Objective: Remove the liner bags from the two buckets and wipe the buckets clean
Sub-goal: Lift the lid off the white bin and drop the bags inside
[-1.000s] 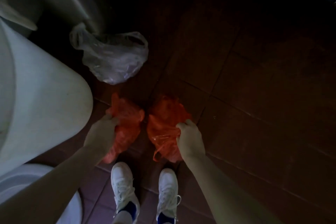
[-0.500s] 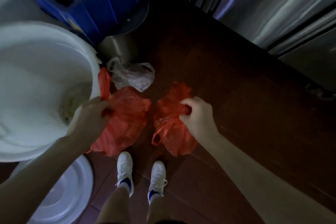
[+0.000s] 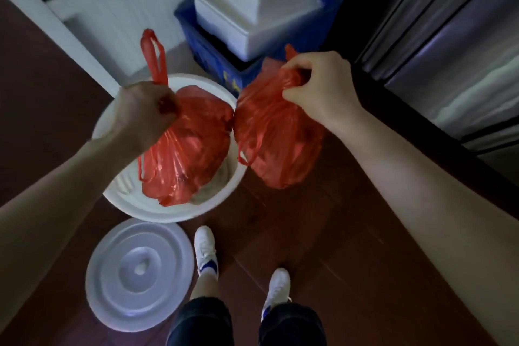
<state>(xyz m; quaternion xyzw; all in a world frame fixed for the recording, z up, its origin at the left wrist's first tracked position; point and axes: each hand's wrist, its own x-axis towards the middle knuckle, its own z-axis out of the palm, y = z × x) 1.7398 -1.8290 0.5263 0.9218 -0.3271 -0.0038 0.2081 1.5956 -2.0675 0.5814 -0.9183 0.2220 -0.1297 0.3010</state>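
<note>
- The left hand (image 3: 143, 118) is curled tight round the gathered neck of the first red plastic liner bag (image 3: 188, 154). One loop handle stands up above the fist, toward the upper middle of the frame.
- The right hand (image 3: 317, 90) pinches the bunched top of the second red plastic liner bag (image 3: 278, 149) between thumb and bent fingers.
- A second ago both bags were held low at frame centre, close to the white shoes (image 3: 206, 250) on the dark brown tiled floor (image 3: 351, 233). Both are now lifted and hang full and rounded.
- The first bag now hangs over the open mouth of the round white plastic bucket (image 3: 157, 212), left of centre. Half a second ago it was beside the bucket's rim.
- The second bag hangs just right of that rim, over bare floor. The two bags' sides meet or nearly meet at frame centre.
- The crumpled clear bag seen on the floor earlier is no longer in view.
- The round white ribbed lid (image 3: 139, 272) lies flat on the floor at lower left, below the bucket.
- My reading is that the bags are out and being carried. Wiping has not begun: no cloth shows, only one bucket is in view, and what lies in its bottom is unclear.
</note>
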